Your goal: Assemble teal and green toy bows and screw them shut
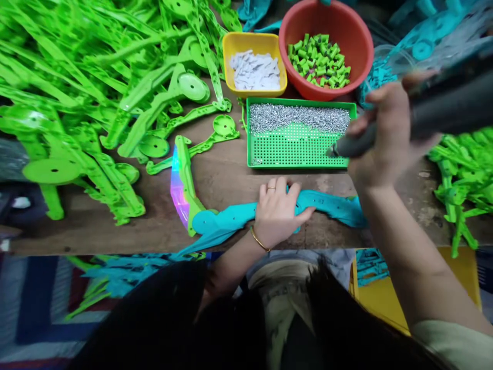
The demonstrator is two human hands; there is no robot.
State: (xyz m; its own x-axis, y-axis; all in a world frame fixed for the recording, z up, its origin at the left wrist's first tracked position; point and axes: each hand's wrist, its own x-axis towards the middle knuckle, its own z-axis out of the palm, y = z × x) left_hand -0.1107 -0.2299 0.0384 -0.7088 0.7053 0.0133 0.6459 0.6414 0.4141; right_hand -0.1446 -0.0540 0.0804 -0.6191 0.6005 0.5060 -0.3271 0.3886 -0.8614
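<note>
My left hand lies flat, fingers spread, pressing a long teal plastic part down on the wooden table. A green piece with an iridescent strip joins the teal part's left end. My right hand is closed round a dark grey power screwdriver. Its tip hovers at the right edge of a green perforated tray that holds several small silver screws.
A large heap of green plastic parts covers the left of the table. Behind the tray stand a yellow tub of white pieces and a red bowl of small green tubes. More green parts lie right; a yellow bin sits below.
</note>
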